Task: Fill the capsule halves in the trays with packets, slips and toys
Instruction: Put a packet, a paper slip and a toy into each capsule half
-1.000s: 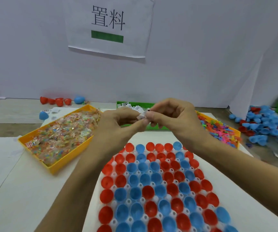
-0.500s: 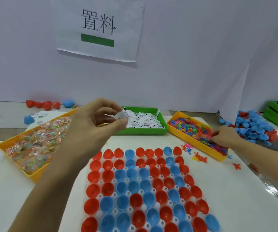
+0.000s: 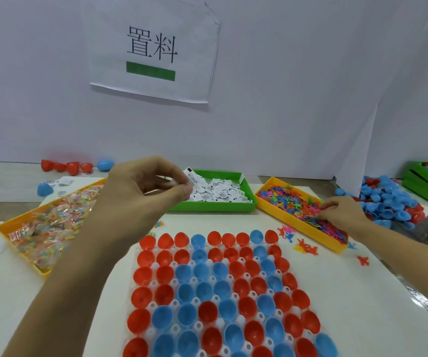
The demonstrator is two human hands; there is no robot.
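Observation:
Red and blue capsule halves (image 3: 215, 287) stand open in a white tray (image 3: 218, 297) in front of me. My left hand (image 3: 141, 191) hovers above the tray's far left corner and pinches a small white paper slip (image 3: 190, 178) between thumb and fingers. Reaching into the yellow bin (image 3: 280, 216) of small coloured toys (image 3: 298, 204) at the right, my right hand (image 3: 341, 212) has its fingertips curled down among them. What it holds, if anything, is hidden. A green bin (image 3: 207, 205) of white slips (image 3: 218, 193) sits behind the tray.
A yellow bin (image 3: 14, 228) of clear packets (image 3: 50, 228) lies at the left. Loose toys (image 3: 303, 246) are scattered beside the right bin. A heap of blue and red capsule halves (image 3: 393, 202) and green crates (image 3: 426, 181) stand at far right. A white wall closes the back.
My hands were together over the tray holding the slip; the right hand has since moved right into the toy bin, while the left keeps the slip. The view shifted right.

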